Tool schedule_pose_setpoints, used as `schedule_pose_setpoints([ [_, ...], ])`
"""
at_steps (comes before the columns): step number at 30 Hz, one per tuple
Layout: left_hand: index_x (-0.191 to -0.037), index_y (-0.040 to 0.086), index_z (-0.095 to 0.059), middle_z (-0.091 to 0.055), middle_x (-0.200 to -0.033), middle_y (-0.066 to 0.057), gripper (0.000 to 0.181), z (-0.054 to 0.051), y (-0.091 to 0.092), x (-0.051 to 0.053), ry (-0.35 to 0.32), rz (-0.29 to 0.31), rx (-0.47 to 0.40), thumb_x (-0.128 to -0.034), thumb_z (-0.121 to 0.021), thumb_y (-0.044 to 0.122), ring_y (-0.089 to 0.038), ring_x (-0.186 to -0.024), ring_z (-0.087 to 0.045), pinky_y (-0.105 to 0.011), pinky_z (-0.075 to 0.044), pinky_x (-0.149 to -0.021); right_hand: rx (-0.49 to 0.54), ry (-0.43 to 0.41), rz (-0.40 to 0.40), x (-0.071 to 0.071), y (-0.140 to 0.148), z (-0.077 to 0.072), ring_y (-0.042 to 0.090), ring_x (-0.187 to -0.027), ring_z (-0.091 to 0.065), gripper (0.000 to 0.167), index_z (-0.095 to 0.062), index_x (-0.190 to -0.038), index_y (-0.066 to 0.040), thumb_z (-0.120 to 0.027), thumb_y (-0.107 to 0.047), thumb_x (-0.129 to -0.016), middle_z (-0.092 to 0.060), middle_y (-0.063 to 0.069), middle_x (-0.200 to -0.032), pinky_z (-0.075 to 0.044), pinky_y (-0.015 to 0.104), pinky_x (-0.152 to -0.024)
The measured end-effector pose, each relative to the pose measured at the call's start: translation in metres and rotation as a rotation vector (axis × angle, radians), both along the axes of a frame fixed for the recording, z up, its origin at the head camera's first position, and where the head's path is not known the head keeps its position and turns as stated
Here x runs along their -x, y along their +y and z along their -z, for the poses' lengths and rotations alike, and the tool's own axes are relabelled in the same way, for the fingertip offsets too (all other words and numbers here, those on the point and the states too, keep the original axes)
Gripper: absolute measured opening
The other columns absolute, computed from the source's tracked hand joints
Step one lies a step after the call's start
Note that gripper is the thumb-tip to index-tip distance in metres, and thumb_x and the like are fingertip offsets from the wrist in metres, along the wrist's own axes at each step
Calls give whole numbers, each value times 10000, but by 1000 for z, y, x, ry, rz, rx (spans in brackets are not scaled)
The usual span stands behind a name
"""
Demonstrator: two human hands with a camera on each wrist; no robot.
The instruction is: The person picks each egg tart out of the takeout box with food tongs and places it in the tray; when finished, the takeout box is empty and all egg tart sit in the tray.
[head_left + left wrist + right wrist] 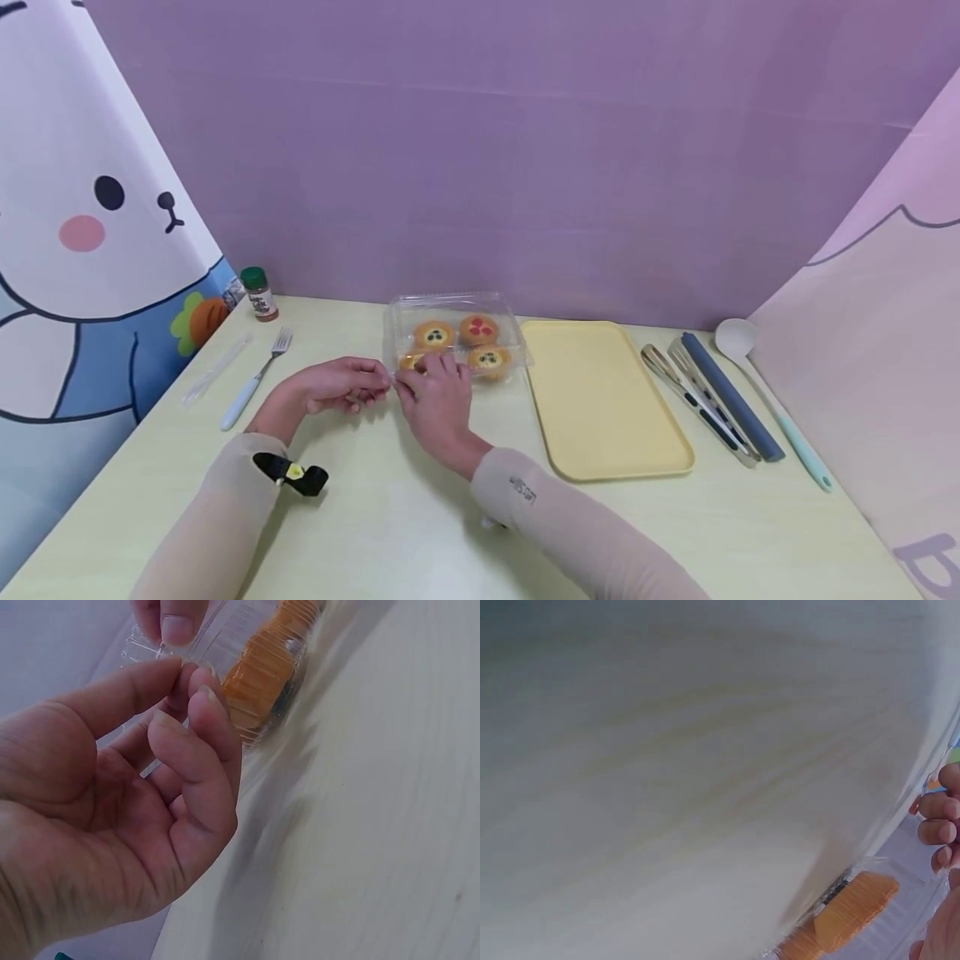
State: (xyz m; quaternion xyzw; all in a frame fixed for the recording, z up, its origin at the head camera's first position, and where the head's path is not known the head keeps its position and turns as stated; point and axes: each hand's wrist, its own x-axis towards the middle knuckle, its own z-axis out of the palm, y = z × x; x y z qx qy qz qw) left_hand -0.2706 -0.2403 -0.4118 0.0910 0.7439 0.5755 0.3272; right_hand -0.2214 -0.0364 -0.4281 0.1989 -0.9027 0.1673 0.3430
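A clear plastic clamshell box point(400, 315) stands near the back of the table, with several small round tarts point(480, 329) inside, topped with dark or red pieces. At its front left corner my left hand point(339, 386) pinches the plastic edge between thumb and forefinger, the other fingers loosely bent. Right beside it, my right hand point(438, 404) grips the same corner and covers part of a front tart. In the left wrist view, the box's ridged side point(259, 682) shows behind the left fingertips. The right wrist view shows the hands only partly, at its edge.
A yellow tray point(607, 400) lies right of the box. Beyond it are metal tongs point(697, 400), a long blue bar-shaped object point(731, 396) and a white ladle point(737, 337). On the left are a fork point(258, 379), a green-capped jar point(258, 296) and a clear plastic strip point(217, 371).
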Motion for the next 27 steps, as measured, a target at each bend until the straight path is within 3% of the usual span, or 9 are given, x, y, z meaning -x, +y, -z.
schedule_pose_setpoints([
  [16, -1001, 130, -595, -623, -898, 22, 141, 1, 1, -1, 1, -14, 0, -1029, -560, 264, -87, -748, -566, -200, -452, -595, 120, 105, -98, 9, 2, -17, 160, -913, -564, 48, -801, -904, -259, -763, -281, -883, -667, -55, -932, -421, 344, -803],
  [27, -1060, 100, -583, -617, -927, 7, 148, 4, -3, 1, -5, -12, -47, -1028, -561, 243, -81, -752, -574, -194, -472, -619, 171, 111, -99, 17, 0, -35, 174, -948, -578, 75, -794, -916, -247, -726, -277, -916, -665, -37, -937, -408, 346, -782],
])
